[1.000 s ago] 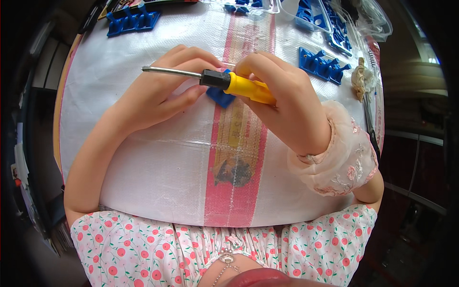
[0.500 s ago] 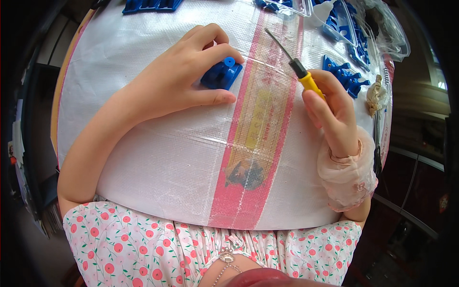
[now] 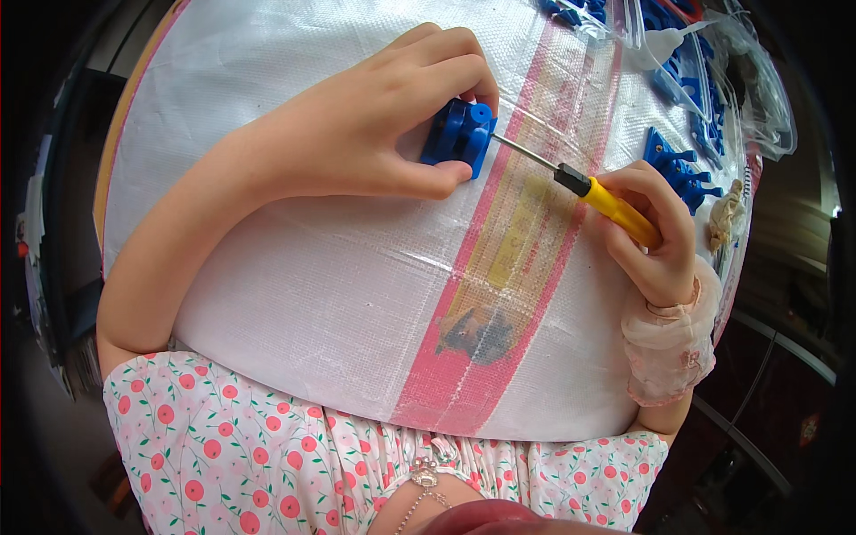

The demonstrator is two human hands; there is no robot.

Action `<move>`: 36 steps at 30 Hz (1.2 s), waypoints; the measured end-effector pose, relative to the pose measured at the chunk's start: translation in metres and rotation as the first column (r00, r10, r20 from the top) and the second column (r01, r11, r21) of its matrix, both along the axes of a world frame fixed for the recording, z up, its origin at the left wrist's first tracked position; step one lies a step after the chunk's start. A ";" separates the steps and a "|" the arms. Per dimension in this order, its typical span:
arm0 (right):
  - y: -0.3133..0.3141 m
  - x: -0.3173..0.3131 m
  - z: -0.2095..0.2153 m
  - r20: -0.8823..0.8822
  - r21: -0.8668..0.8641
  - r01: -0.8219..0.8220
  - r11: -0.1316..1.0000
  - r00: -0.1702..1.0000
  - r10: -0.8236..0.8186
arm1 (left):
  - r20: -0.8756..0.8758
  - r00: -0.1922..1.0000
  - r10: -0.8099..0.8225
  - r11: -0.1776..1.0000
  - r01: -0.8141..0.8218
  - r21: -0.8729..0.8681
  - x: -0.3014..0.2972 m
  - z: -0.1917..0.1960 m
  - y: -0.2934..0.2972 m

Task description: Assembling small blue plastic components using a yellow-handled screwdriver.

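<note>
Nearest the camera, a flowered blouse fills the lower edge, and both bare forearms rise from it over the table (image 3: pixel 294 294), which is covered by a white woven sheet with a broad pink and yellow stripe (image 3: pixel 499 267) running away from the person.

On the right side, the right hand (image 3: pixel 655 236) sits near the table's edge, its grip clenched around the yellow handle of a screwdriver (image 3: pixel 588 192). The thin metal shaft points up and to the left, its tip meeting the side of a small blue plastic part (image 3: pixel 459 135).

That blue part rests on the sheet just left of the stripe, grasped by the left hand (image 3: pixel 392 125): fingers curl over its top and the thumb presses along its near side.

Just beyond the right hand lie more blue plastic parts (image 3: pixel 682 169), beside a small beige knotted thing (image 3: pixel 727 217).

Farthest away, clear plastic bags (image 3: pixel 749 80) hold further blue pieces at the table's upper right corner.
</note>
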State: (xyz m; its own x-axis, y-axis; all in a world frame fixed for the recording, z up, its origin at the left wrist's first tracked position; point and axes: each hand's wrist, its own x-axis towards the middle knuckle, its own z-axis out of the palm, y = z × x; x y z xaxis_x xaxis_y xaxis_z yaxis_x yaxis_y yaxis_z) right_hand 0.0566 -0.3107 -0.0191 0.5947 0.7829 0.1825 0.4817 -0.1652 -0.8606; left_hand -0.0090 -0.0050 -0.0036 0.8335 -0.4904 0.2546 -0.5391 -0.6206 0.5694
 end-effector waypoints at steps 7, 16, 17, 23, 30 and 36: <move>0.000 -0.002 0.002 0.045 -0.025 0.022 0.999 0.999 -0.021 | -0.051 0.999 -0.009 0.999 0.006 -0.050 0.001 0.001 0.000; 0.001 -0.003 0.001 0.099 0.004 0.007 1.000 0.995 -0.007 | -0.043 0.998 -0.038 0.999 0.036 -0.037 0.002 0.001 0.001; 0.001 -0.003 0.001 0.095 0.020 -0.002 1.000 0.995 0.000 | -0.055 0.998 -0.039 0.998 0.037 -0.045 0.002 0.001 0.001; 0.002 -0.005 0.001 0.139 0.042 -0.027 0.999 0.990 0.021 | -0.193 0.980 -0.049 0.998 0.042 -0.044 0.003 0.010 0.002; 0.001 -0.005 0.001 0.126 0.044 0.005 0.999 0.992 -0.011 | -0.390 0.918 -0.074 0.996 0.089 0.021 0.011 0.015 0.007; 0.001 -0.005 -0.001 0.142 0.061 0.008 0.998 0.990 -0.017 | -0.424 0.904 -0.047 0.998 0.057 0.010 0.009 0.018 0.002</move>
State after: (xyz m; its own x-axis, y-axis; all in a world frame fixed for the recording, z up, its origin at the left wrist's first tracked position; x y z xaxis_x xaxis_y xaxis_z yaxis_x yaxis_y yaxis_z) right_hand 0.0517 -0.3096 -0.0202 0.5689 0.7607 0.3127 0.5981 -0.1216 -0.7922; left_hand 0.0005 -0.0027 0.0146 0.8335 -0.5375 -0.1279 -0.2820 -0.6129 0.7381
